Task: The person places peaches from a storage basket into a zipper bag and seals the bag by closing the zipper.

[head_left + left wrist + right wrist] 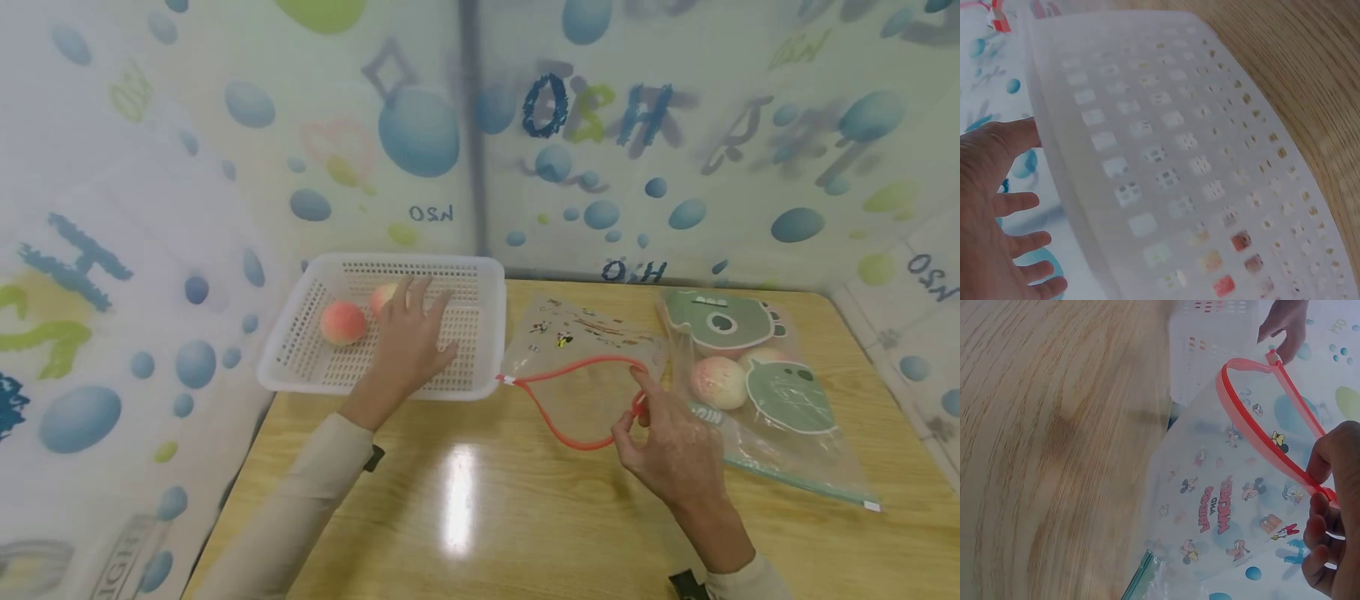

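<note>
My left hand (408,342) reaches over a white perforated basket (300,387) with its fingers spread. Two pink and cream peaches lie inside: one peach (343,322) to the left of the hand, the other peach (382,296) partly hidden behind its fingers. In the left wrist view the fingers (1029,244) are apart, with nothing held. Thumb and fingers of my right hand (678,450) pinch the red zip edge of a clear cartoon-printed slider bag (1235,481). The bag's mouth gapes in a loop, its slider (508,380) beside the basket.
A second clear bag with green cartoon prints (795,454) lies to the right, with peaches (720,382) inside. Everything rests on a wooden table (540,517). A patterned wall covering (675,242) stands behind and at both sides.
</note>
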`<state>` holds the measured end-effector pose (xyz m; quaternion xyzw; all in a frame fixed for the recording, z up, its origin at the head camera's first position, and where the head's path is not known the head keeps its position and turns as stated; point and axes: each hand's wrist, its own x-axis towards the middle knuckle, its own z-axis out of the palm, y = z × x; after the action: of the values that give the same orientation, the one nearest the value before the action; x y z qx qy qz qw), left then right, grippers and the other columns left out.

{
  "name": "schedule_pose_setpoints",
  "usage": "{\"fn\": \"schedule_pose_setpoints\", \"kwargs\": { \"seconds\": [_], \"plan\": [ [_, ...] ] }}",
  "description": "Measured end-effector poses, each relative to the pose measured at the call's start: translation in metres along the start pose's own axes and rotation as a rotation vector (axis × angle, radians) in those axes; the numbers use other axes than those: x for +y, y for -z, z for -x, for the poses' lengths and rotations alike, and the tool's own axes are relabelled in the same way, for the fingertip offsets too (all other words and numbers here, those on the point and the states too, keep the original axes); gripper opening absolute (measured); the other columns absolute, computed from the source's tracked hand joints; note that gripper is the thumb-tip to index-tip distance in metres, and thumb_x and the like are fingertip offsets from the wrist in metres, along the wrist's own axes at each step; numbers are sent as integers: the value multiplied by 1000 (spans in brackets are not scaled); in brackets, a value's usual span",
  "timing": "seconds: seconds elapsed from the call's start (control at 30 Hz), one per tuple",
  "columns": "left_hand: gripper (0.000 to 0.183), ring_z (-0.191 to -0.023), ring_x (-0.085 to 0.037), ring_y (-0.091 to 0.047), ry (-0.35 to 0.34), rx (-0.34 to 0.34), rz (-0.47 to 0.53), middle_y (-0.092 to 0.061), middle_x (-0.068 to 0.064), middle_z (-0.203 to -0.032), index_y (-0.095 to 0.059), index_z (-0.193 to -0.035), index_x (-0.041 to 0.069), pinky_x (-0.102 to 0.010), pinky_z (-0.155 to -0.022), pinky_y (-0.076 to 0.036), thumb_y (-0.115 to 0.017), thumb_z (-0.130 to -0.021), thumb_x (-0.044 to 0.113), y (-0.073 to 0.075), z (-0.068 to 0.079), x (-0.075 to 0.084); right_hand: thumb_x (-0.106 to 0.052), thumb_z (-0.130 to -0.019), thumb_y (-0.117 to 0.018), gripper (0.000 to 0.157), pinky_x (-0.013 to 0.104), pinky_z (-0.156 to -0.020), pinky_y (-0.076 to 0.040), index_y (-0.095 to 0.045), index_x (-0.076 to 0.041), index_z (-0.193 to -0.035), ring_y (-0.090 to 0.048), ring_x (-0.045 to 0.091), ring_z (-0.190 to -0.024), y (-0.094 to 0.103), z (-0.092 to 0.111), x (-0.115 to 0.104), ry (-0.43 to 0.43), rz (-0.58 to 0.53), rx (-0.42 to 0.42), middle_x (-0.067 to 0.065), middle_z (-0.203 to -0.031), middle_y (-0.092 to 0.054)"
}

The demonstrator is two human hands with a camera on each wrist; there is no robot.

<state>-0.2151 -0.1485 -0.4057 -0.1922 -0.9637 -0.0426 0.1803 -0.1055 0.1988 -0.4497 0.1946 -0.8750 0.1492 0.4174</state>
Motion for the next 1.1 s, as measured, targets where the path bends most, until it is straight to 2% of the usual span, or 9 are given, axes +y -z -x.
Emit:
{"fn": "schedule_pose_setpoints", "kwargs": {
  "seconds": [0.23,0.47,0.57,0.8,0.93,1.1],
  "plan": [
    [87,-139,-50,-31,74,-84,-75,-40,-29,-148,-48,-146,1,-62,-112,-28,-86,-77,40,-5,-3,-14,-26,-82,-50,54,28,-31,-25,-63,3,-126,-50,17,-48,0,0,0,2,1,1,6,-68,-58],
    [92,-139,-51,-32,143,-143,-107,-39,-31,-148,-44,-148,-2,-62,-110,-33,-85,-78,42,-10,-7,-24,-25,-81,-50,54,28,-31,-24,-63,3,-125,-49,16,-47,-1,2,0,-5,-1,14,5,-68,-57],
    [93,-138,-52,-33,148,-161,-127,-39,-33,-147,-42,-147,-4,-62,-108,-35,-85,-79,42,-13,-8,-30,-26,-81,-50,54,29,-31,-25,-63,3,-125,-49,16,-46,-1,2,0,-4,8,17,5,-68,-58],
    [91,-138,-53,-35,177,-187,-104,-41,-35,-145,-42,-148,-6,-63,-108,-35,-85,-79,35,-24,-13,-44,-25,-81,-50,53,32,-31,-29,-64,3,-124,-51,17,-47,0,3,-1,2,14,20,5,-68,-59],
    [92,-139,-54,-32,219,-244,-94,-38,-37,-146,-39,-148,-6,-65,-109,-33,-85,-80,33,-32,-18,-50,-24,-81,-51,53,33,-31,-30,-64,3,-124,-52,17,-47,-1,4,0,9,15,29,5,-67,-59],
    [79,-138,-55,-32,258,-299,-136,-39,-39,-142,-37,-147,-9,-65,-108,-35,-76,-89,28,-40,-23,-59,-24,-81,-51,52,32,-30,-29,-65,4,-123,-49,15,-45,-1,5,0,12,15,30,5,-67,-59]
  ]
}}
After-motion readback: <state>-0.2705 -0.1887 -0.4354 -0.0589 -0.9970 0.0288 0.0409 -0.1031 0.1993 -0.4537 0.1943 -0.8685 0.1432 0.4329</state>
